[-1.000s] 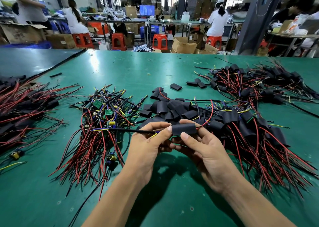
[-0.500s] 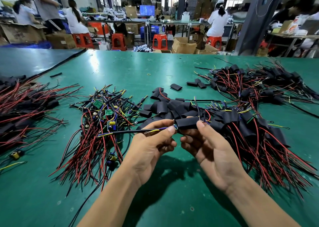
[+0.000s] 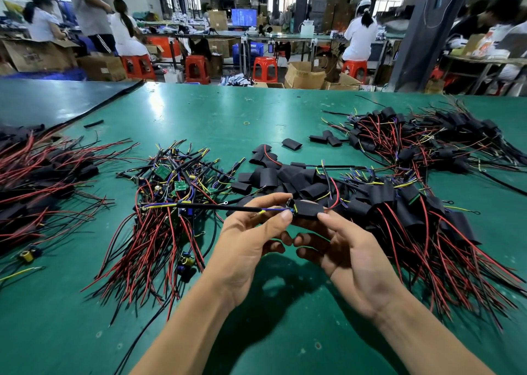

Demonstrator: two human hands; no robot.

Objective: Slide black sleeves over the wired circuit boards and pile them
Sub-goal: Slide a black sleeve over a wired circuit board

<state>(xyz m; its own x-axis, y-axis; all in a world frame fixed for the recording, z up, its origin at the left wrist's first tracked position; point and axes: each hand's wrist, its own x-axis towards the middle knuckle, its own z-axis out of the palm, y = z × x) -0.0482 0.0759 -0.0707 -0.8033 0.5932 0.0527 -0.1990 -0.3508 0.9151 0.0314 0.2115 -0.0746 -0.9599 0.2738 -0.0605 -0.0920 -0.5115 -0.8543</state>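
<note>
Factory assy floor, green workbench (image 3: 199, 112), wire piles (image 3: 159, 220), seated workers (image 3: 360, 35)

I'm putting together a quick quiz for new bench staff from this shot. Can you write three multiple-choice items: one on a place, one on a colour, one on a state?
1. Where does the heap of unsleeved green boards lie, relative to the left hand and right hand?
A. to their left
B. to their right
C. between them

2. What colour is the table top?
A. white
B. green
C. brown

3. What is the state of the black sleeve nearest the camera?
A. lying loose on the table
B. held off the table by the right hand, with the left hand pinching the wires at its end
C. tucked in a carton

Answers:
1 A: the green boards show among wires left of both hands.
2 B: the surface is green throughout.
3 B: right-hand fingers curl round the sleeve, and the left thumb and forefinger pinch the wires.
</note>
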